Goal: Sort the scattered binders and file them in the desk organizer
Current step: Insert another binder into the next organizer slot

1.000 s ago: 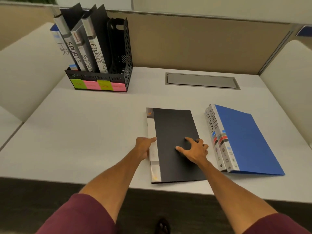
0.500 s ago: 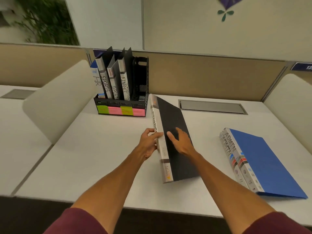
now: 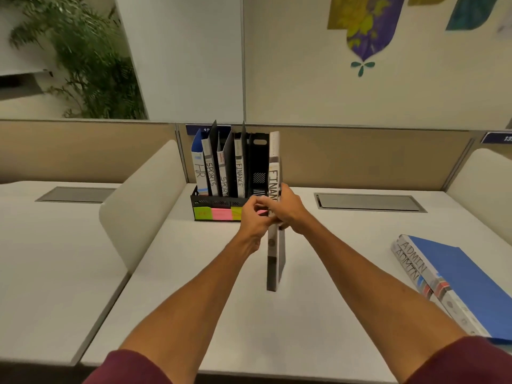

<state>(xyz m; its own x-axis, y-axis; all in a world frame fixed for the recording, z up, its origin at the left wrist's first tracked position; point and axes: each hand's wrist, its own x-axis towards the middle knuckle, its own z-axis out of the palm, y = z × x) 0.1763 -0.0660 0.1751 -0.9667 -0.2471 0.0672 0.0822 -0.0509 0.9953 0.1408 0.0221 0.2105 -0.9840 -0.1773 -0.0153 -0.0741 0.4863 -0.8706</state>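
Observation:
A black binder [image 3: 274, 167] with a grey spine marked FINANCE stands upright in the air above the desk, spine toward me. My left hand [image 3: 256, 220] and my right hand [image 3: 291, 212] both grip it at mid-height from either side. Just behind it at the back of the desk is the black mesh desk organizer [image 3: 219, 203], with coloured notes on its front. It holds binders marked HR, SPORTS and FINANCE; its rightmost slot shows no binder. Two blue ADMIN binders [image 3: 454, 281] lie stacked flat at the right.
White curved dividers [image 3: 144, 203] stand at the left and right sides of the desk. A grey cable hatch [image 3: 368, 202] is set into the desk behind my right hand. A tan partition runs along the back, with a plant beyond it at the left.
Both hands have lifted the black binder off the desk, turned it upright and carried it toward the organizer. The view has tilted up.

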